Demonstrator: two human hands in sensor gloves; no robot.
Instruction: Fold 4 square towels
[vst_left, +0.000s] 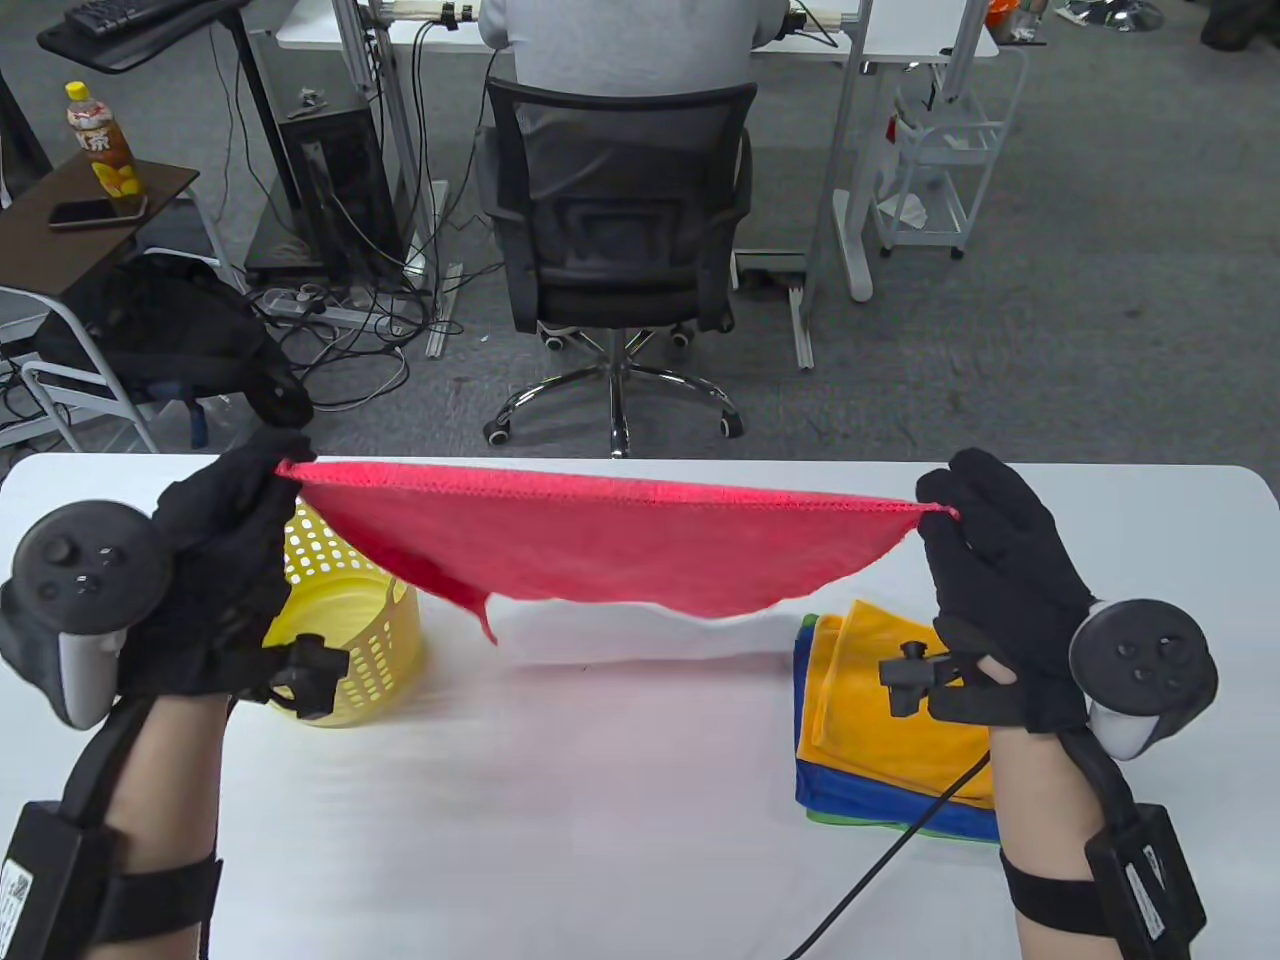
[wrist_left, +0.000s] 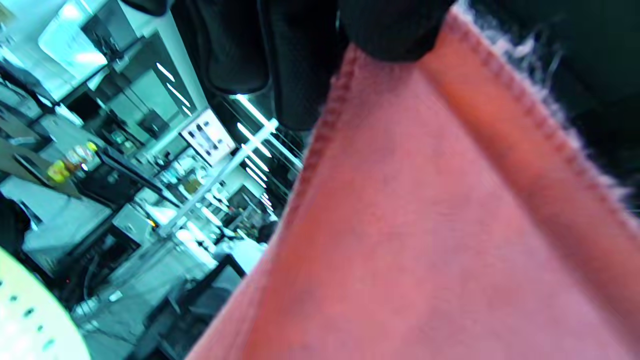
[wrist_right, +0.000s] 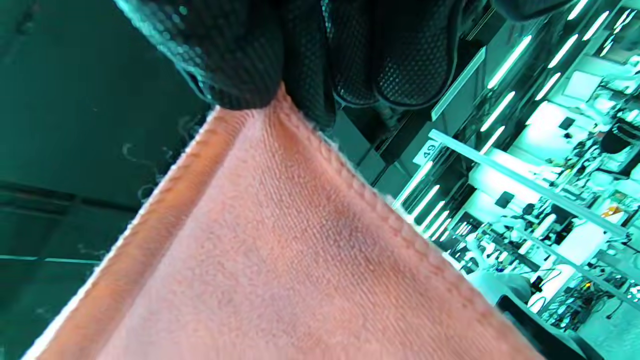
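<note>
While the red towel (vst_left: 620, 545) hangs in the air above the table (vst_left: 560, 800), stretched by its two top corners, keep that top edge taut and level — it sags in the middle and one lower corner droops toward the yellow basket (vst_left: 350, 610). Your left hand (vst_left: 225, 560) pinches the left corner, your right hand (vst_left: 1000, 590) pinches the right one between thumb and fingertips; both wrist views show the stitched hem clamped tight. Lay it flat on the bare patch in front of you before folding — clear of the folded stack (vst_left: 890, 730) of orange, blue and green at your right. Judging by that stack, this looks like the fourth towel. Match corners first, then crease.
</note>
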